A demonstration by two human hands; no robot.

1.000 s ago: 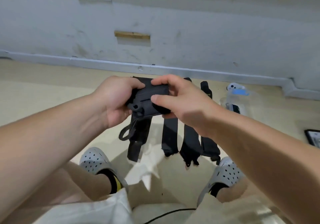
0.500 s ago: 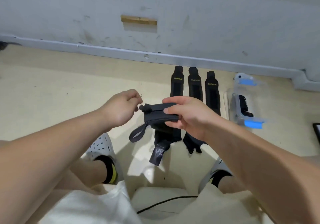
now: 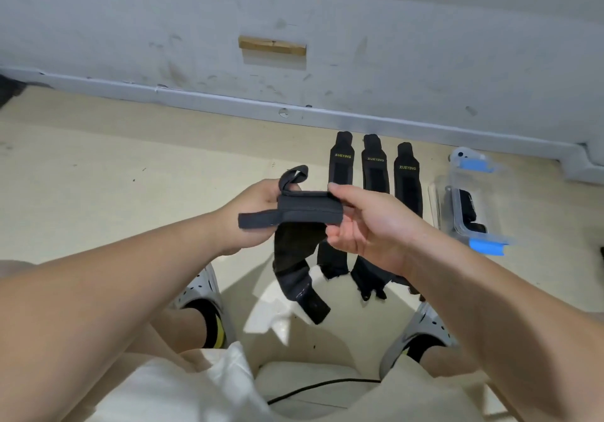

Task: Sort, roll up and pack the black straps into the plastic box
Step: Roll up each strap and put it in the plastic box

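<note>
Both hands, the left hand and right hand, grip a black strap with curled fingers above three straps lying on the floor.

Even, soft indoor light — bright glare patch on floor between feet, wide-angle bend at edges, slight softness overall.
</note>
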